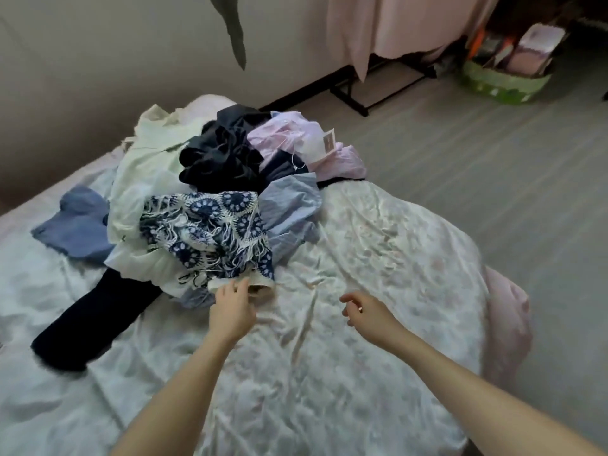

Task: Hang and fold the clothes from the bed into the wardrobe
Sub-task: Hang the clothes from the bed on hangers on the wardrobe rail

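Head view: a pile of clothes [210, 192] lies heaped on the bed [378, 258], toward its far left side, none yet hung or folded by the look of it. The left hand [232, 307] reaches to the near edge of the pile, fingers extended and touching the cream hem of the navy-and-white patterned garment [214, 235]; it grips nothing yet. The right hand [363, 311] hovers over bare bedding, well apart from the pile, fingers loosely curled and empty. The step in hand appears to be picking the first garment. Advice: pinch the patterned piece at its hem, bring the right hand to the same edge, and lift clear before shaking out, since its fringe may snag neighbours. Count, as far as folds allow: one patterned piece, one pale cream garment [148, 166], one pink garment with a tag [296, 139], one striped blue piece [292, 209], one plain blue piece [75, 222], and at least two dark items; an exact total cannot be told. No wardrobe is identifiable.
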The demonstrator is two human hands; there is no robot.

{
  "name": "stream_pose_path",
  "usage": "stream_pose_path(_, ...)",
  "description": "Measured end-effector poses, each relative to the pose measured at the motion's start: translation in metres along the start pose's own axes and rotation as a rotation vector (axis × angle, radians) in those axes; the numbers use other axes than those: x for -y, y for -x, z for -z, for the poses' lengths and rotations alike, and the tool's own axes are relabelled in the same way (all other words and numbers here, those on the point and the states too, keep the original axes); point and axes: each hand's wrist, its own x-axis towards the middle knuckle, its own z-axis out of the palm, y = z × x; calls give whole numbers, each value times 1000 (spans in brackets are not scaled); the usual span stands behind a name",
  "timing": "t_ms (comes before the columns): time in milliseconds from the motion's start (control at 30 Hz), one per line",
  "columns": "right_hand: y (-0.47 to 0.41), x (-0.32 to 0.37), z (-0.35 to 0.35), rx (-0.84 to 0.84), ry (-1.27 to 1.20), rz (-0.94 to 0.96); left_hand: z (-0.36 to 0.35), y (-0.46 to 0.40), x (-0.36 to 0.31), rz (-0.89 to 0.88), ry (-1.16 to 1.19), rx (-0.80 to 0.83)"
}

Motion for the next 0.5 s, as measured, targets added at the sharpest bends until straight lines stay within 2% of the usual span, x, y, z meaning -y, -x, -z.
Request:
stream_pose_path(200, -71, 0, -42, 29, -40, -54, -27, -77, 60, 114, -352, -38)
stream_pose_path(300, -89, 0, -55, 46, -56, -71, -36, -103, 78, 125, -417, -104)
stream_pose_path(400, -99, 2, -64, 45, -60, -81, -30, -121, 79, 15, -221, -213)
stream_pose_path(500, -103, 6, -67, 43, -86, -76, -14, -117, 59, 59, 256, -181)
